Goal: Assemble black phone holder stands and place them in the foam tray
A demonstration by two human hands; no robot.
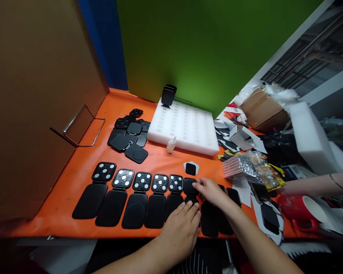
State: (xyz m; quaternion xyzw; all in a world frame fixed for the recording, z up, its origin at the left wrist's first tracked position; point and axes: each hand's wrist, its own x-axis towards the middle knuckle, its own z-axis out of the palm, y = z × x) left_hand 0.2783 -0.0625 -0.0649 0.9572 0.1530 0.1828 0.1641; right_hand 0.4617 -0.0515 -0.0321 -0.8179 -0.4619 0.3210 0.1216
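A row of black hinged pieces (135,211) lies unfolded along the front of the orange table. Several show small upper plates with white dots (142,181), each joined to a longer lower panel. My left hand (181,224) rests flat, fingers stretched, over the lower panel of one piece. At that piece's upper plate, my right hand (213,192) pinches the right edge of a black square pad (190,187), which covers the plate. Just above lies another black square pad (191,169) on white backing. My right forearm partly covers the pieces at the row's right end.
A white foam block (185,127) stands behind, with a folded black piece (169,95) upright on it. A small dropper bottle (170,145) is before it. Black pieces (128,137) are heaped left. Right are a red mug (298,213), plastic-wrapped packs (246,167) and another person's arm (308,185).
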